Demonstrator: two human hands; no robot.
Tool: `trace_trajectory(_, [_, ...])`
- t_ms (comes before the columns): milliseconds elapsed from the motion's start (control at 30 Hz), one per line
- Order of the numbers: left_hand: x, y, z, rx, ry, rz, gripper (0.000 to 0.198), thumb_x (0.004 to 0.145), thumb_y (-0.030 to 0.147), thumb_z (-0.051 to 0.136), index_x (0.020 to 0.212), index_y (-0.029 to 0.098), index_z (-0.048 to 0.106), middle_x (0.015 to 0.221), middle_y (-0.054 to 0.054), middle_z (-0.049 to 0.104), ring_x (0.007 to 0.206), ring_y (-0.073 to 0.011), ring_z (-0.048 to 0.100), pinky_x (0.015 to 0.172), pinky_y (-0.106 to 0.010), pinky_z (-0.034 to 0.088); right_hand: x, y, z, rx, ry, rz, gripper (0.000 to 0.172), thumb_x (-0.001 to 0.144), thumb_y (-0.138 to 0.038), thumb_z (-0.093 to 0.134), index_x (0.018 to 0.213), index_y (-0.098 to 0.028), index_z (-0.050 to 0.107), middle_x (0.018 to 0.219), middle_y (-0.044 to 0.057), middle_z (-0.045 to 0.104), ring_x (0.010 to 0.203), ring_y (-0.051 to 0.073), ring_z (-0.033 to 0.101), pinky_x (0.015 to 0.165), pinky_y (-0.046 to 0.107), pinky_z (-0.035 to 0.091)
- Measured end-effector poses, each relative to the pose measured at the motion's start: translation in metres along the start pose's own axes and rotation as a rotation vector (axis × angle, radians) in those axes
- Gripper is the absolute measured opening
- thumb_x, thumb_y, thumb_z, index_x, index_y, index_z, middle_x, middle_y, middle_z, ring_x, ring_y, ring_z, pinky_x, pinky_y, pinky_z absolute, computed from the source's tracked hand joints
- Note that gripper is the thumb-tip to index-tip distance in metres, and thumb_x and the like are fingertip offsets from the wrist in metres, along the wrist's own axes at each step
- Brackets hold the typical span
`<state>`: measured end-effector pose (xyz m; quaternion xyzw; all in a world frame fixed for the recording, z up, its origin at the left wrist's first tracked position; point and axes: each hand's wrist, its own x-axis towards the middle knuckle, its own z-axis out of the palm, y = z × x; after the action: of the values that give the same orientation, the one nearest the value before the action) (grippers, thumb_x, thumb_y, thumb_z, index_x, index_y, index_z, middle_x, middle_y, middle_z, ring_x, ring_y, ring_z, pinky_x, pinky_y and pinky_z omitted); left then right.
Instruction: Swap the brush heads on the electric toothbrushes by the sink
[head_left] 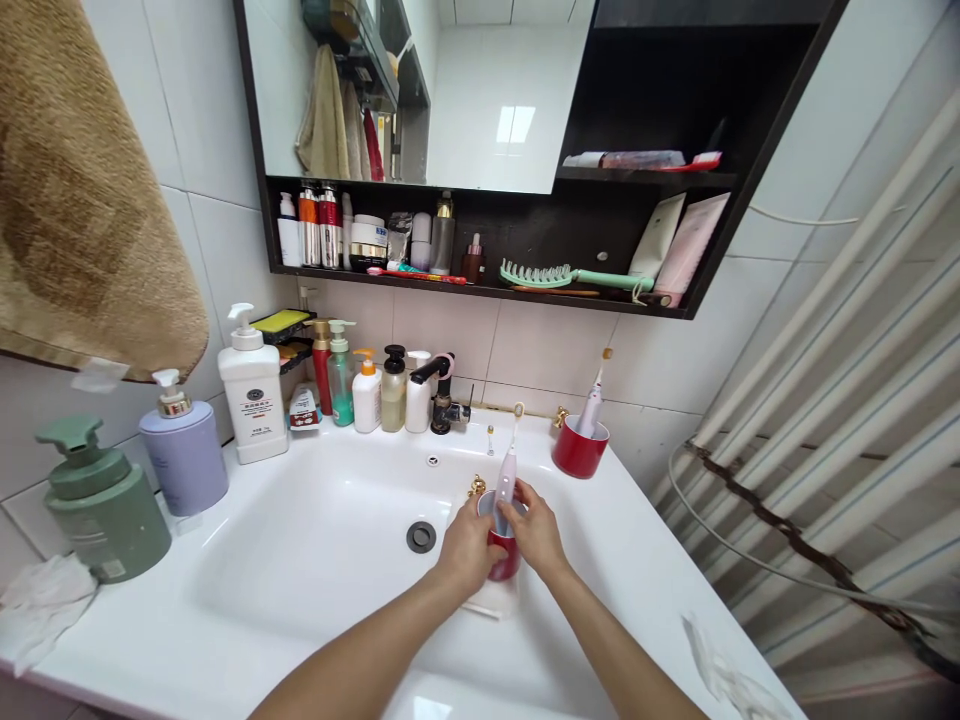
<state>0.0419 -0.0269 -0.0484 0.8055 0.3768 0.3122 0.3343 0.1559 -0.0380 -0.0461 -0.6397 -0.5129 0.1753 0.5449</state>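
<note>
Over the right part of the white sink (pixel 300 540), my left hand (pixel 466 545) is wrapped round a red cup (pixel 508 566) with a pale inside and a gold-coloured handle. A pale pink electric toothbrush (pixel 506 478) stands upright in the cup, its head pointing up. My right hand (pixel 538 525) grips the toothbrush's lower body at the cup's rim, fingers closed on it. Beneath the cup lies a whitish cloth or wipe (pixel 487 605), partly covered by my arms and the cup. The toothbrush's lower end is hidden inside the cup.
A second red cup (pixel 579 455) holding another electric toothbrush (pixel 594 405) stands at the back right. Several pump bottles (pixel 367 395) line the back beside the black faucet (pixel 442 400). A crumpled tissue (pixel 720 665) lies front right. A mirror cabinet (pixel 465 285) overhangs the sink.
</note>
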Motion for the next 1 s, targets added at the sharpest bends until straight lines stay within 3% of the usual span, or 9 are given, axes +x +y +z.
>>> trace_trajectory(200, [0.037, 0.013, -0.001, 0.116, 0.041, 0.119, 0.01, 0.054, 0.015, 0.053, 0.063, 0.014, 0.053, 0.114, -0.007, 0.034, 0.097, -0.0198, 0.039, 0.08, -0.027, 0.032, 0.035, -0.003, -0.017, -0.037, 0.135, -0.058, 0.025, 0.058, -0.028, 0.047, 0.078, -0.016, 0.056, 0.08, 0.007, 0.05, 0.075, 0.018, 0.048, 0.071, 0.03, 0.036])
trace_trajectory(467, [0.125, 0.046, 0.009, 0.247, 0.084, 0.076, 0.013, 0.056, 0.018, 0.052, 0.068, 0.013, 0.054, 0.11, -0.008, 0.038, 0.09, -0.0195, 0.042, 0.076, -0.028, 0.033, 0.104, -0.012, -0.04, -0.336, 0.284, -0.069, 0.04, 0.062, -0.024, 0.041, 0.097, -0.007, 0.048, 0.097, 0.014, 0.048, 0.094, 0.024, 0.041, 0.081, 0.034, 0.029])
trace_trajectory(567, [0.146, 0.048, 0.018, 0.266, 0.104, 0.054, 0.013, 0.062, 0.018, 0.045, 0.069, 0.013, 0.054, 0.107, -0.008, 0.04, 0.088, -0.0179, 0.043, 0.074, -0.027, 0.034, 0.108, -0.005, -0.04, -0.408, 0.345, -0.12, 0.042, 0.063, -0.022, 0.039, 0.101, -0.006, 0.044, 0.105, 0.015, 0.043, 0.1, 0.023, 0.037, 0.083, 0.034, 0.028])
trace_trajectory(700, [0.164, 0.042, 0.027, 0.273, 0.105, 0.034, 0.014, 0.062, 0.016, 0.044, 0.071, 0.014, 0.054, 0.107, -0.008, 0.039, 0.091, -0.0182, 0.042, 0.075, -0.026, 0.033, 0.106, 0.007, -0.037, -0.444, 0.335, -0.157, 0.041, 0.064, -0.019, 0.037, 0.102, -0.005, 0.044, 0.109, 0.015, 0.041, 0.103, 0.021, 0.034, 0.084, 0.033, 0.028])
trace_trajectory(1000, [0.171, 0.04, 0.029, 0.187, 0.101, -0.012, 0.027, 0.056, 0.016, 0.051, 0.083, 0.016, 0.051, 0.11, -0.007, 0.037, 0.094, -0.019, 0.039, 0.076, -0.026, 0.031, 0.096, 0.008, -0.042, -0.395, 0.293, -0.149, 0.041, 0.065, -0.02, 0.036, 0.103, -0.007, 0.044, 0.11, 0.013, 0.04, 0.104, 0.02, 0.034, 0.084, 0.032, 0.029])
